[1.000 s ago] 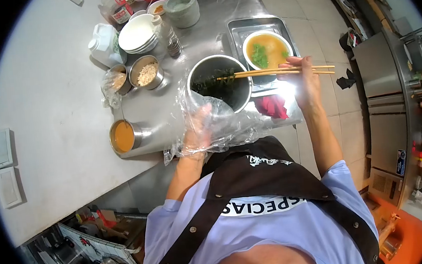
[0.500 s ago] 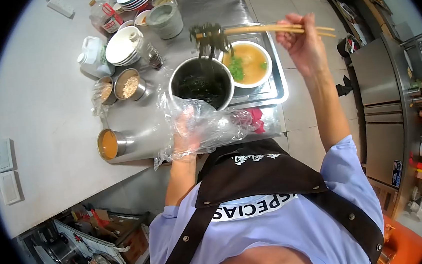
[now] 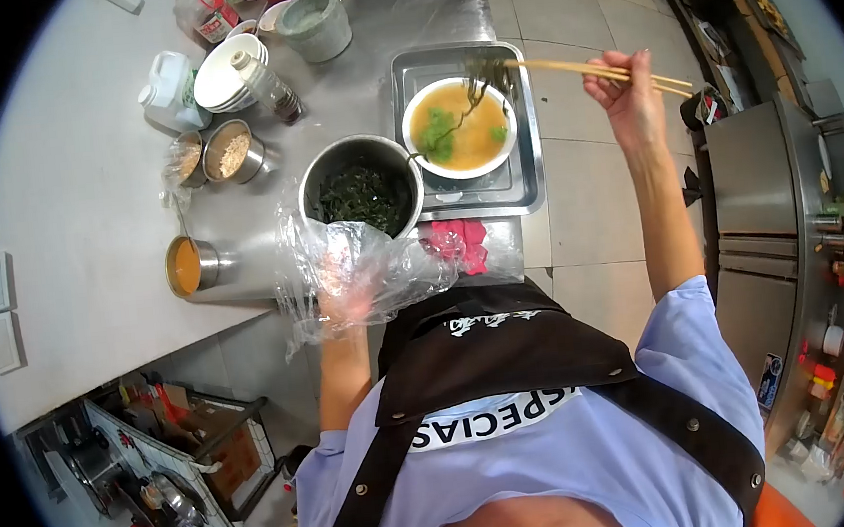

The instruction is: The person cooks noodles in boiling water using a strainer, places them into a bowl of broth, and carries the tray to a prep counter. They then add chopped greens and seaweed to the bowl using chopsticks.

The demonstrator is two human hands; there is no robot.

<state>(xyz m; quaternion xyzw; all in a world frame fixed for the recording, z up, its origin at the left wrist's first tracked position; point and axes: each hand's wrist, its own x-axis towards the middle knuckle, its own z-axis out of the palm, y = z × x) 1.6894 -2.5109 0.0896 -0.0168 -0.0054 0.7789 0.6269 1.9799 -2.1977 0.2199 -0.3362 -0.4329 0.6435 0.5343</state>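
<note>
In my right hand (image 3: 628,95) are long wooden chopsticks (image 3: 565,67), and dark green strands (image 3: 488,74) hang from their tips over the far right part of a white bowl (image 3: 410,129). The bowl has yellowish broth (image 3: 465,124) with green herbs and stands on a metal tray (image 3: 529,169). One strand trails back toward a steel pot (image 3: 414,199) with more dark strands (image 3: 364,200) inside. My left hand (image 3: 346,288) is closed round clear plastic film (image 3: 398,271) at the pot's near rim.
A pink cloth (image 3: 461,245) lies beside the pot. Farther left are a cup of orange sauce (image 3: 184,266), a steel cup of chopped bits (image 3: 234,151), stacked white bowls (image 3: 225,75), a sauce bottle (image 3: 271,88), a white jug (image 3: 171,95) and a stone mortar (image 3: 316,27).
The chopsticks went into the pot, lifted dark strands out and carried them right, over the broth bowl. My left hand has kept its hold on the film. The whole view has shifted.
</note>
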